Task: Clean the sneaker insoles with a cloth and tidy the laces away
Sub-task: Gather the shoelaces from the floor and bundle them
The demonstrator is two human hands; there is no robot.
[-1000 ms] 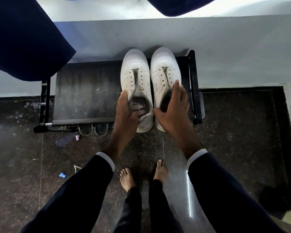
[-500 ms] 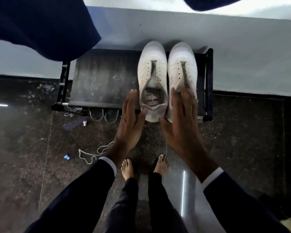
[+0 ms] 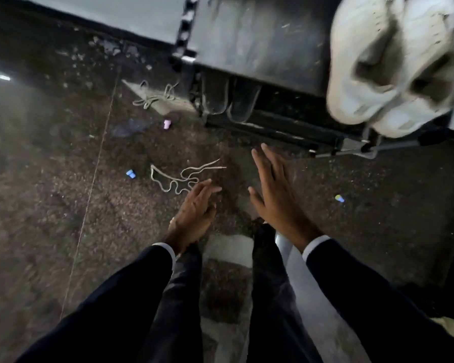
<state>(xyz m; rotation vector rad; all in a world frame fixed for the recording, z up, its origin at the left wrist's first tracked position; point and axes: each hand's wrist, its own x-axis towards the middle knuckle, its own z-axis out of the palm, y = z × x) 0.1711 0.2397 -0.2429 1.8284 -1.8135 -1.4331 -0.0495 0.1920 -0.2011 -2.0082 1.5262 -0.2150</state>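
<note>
Two white sneakers (image 3: pixel 393 64) stand side by side on the top of a low black shoe rack (image 3: pixel 260 40), at the upper right, blurred. A loose white lace (image 3: pixel 178 176) lies in loops on the dark floor. My left hand (image 3: pixel 194 213) hovers just right of that lace, fingers straight and empty. My right hand (image 3: pixel 275 195) is held flat with spread fingers, below the rack's front edge, holding nothing. A second lace (image 3: pixel 155 96) lies by the rack's left foot.
Dark slippers (image 3: pixel 228 98) sit on the rack's lower shelf. Small caps lie on the speckled floor: a pink one (image 3: pixel 167 123), a blue one (image 3: pixel 130 174) and a yellow-blue one (image 3: pixel 339 198). My dark trouser legs fill the bottom centre.
Both hands have let go of the sneakers and dropped toward the floor. The view has swung left and down, so the lace on the floor is now beside my left hand.
</note>
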